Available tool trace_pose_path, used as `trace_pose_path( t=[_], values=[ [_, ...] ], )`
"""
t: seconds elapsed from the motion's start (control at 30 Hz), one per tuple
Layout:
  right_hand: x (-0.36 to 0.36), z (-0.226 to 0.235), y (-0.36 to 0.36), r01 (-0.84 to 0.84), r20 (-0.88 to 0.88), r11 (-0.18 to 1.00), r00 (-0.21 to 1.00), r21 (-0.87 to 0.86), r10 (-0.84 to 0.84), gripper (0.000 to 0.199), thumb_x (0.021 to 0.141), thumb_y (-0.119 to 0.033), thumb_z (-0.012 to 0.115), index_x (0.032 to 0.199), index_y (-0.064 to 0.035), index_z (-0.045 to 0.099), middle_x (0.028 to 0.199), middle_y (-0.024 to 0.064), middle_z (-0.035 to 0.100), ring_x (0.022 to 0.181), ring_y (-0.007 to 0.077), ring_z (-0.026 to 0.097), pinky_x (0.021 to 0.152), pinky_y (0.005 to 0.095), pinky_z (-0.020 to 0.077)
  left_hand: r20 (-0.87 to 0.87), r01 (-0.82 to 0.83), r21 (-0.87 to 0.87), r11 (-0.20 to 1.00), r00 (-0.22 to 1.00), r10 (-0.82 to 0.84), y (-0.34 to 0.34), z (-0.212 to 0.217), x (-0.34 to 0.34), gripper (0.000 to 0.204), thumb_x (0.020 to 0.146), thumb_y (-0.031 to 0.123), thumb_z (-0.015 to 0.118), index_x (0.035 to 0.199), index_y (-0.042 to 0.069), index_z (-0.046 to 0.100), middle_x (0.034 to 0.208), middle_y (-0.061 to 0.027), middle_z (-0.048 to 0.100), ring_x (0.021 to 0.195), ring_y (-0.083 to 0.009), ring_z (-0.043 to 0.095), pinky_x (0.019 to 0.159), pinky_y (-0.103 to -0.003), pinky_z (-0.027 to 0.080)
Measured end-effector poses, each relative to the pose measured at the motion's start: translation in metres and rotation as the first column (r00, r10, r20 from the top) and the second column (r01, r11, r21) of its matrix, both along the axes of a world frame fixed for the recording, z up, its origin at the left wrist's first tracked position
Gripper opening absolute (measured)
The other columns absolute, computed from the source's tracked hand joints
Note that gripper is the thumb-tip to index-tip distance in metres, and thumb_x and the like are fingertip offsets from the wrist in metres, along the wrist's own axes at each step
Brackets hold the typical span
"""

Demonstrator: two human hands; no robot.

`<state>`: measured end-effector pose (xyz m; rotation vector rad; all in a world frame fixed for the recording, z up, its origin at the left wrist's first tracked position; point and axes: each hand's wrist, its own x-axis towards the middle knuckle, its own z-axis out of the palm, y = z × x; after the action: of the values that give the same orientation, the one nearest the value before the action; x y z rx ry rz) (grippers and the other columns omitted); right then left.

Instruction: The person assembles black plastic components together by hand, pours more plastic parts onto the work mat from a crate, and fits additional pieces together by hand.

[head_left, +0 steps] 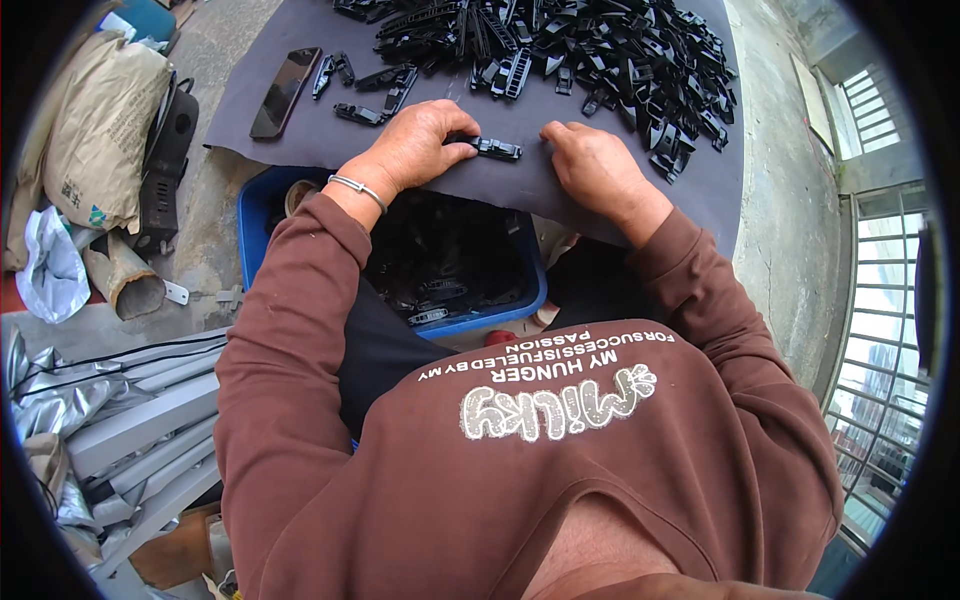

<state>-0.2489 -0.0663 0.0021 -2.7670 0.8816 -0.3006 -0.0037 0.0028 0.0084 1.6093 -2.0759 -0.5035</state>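
Note:
At the near edge of a dark grey table cover, my left hand [418, 143] pinches one end of a small, long black plastic part [495, 148] between thumb and fingers. The part's other end points right, toward my right hand [598, 168]. That hand is closed, its fingers curled together a short gap away from the part; anything inside them is hidden. Beyond both hands lies a big heap of similar black plastic pieces [640, 70]. A few loose black pieces [385, 95] lie just past my left hand.
A smartphone [286, 93] lies on the table cover [330, 140] at the left. Below the table's near edge stands a blue bin [535, 290] with black pieces inside. Sacks [105, 125] and stacked grey metal profiles [150, 420] are on the left; a barred window [875, 300] is right.

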Motion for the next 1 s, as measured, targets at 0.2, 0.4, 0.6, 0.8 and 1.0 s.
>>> trace_pose_path(
  t=[0.2,0.4,0.6,0.8,1.0],
  values=[
    [-0.022,0.015,0.027,-0.145,0.343,0.989,0.929,-0.001,0.137,0.024,0.085,-0.002,0.056,0.108,-0.0018,0.061,0.086,0.0155,0.061,0.075,0.0340,0.063,0.066,0.0401,0.0511,0.046,-0.036,-0.024,0.999,0.998,0.037,0.004,-0.005,0.003,0.022,0.081,0.009,0.074,0.101,0.005,0.067,0.095,-0.0057,0.063,0.085,-0.0191,0.063,0.077,-0.029,0.052],
    [-0.045,0.015,0.052,-0.284,0.350,0.945,0.912,0.161,0.215,0.023,0.082,0.003,0.060,0.104,0.0000,0.062,0.088,0.0149,0.060,0.074,0.0319,0.062,0.066,0.0374,0.0514,0.054,-0.106,-0.027,0.994,0.993,0.107,0.016,-0.006,0.014,0.023,0.080,0.008,0.073,0.102,0.005,0.065,0.096,-0.0070,0.064,0.085,-0.0235,0.063,0.074,-0.030,0.052],
    [-0.040,-0.011,0.063,-0.426,0.260,0.862,0.896,0.274,0.360,0.022,0.083,0.002,0.061,0.105,0.0011,0.061,0.089,0.0163,0.061,0.078,0.0341,0.063,0.068,0.0381,0.0518,0.099,-0.037,-0.124,0.992,0.994,0.050,0.022,0.006,0.017,0.016,0.079,0.007,0.070,0.093,0.002,0.064,0.089,-0.0163,0.065,0.086,-0.0306,0.064,0.077,-0.037,0.052],
    [-0.039,-0.050,0.064,-0.409,0.145,0.848,0.912,0.336,0.383,0.020,0.083,-0.001,0.062,0.103,0.0009,0.061,0.090,0.0180,0.061,0.081,0.0369,0.062,0.071,0.0403,0.0523,0.082,-0.018,-0.127,0.992,0.996,0.029,0.035,0.012,0.019,0.017,0.078,0.005,0.070,0.093,0.001,0.064,0.087,-0.0160,0.064,0.083,-0.0315,0.064,0.075,-0.036,0.052],
    [0.004,-0.115,0.081,-0.413,-0.293,0.827,0.794,0.381,0.532,0.019,0.083,-0.006,0.058,0.100,-0.0014,0.062,0.089,0.0174,0.061,0.082,0.0368,0.064,0.073,0.0436,0.0532,0.187,0.020,-0.189,0.982,0.982,0.016,0.043,0.018,0.028,0.017,0.076,0.004,0.071,0.091,0.001,0.063,0.085,-0.0154,0.063,0.082,-0.0323,0.063,0.074,-0.037,0.052]
  ],
)
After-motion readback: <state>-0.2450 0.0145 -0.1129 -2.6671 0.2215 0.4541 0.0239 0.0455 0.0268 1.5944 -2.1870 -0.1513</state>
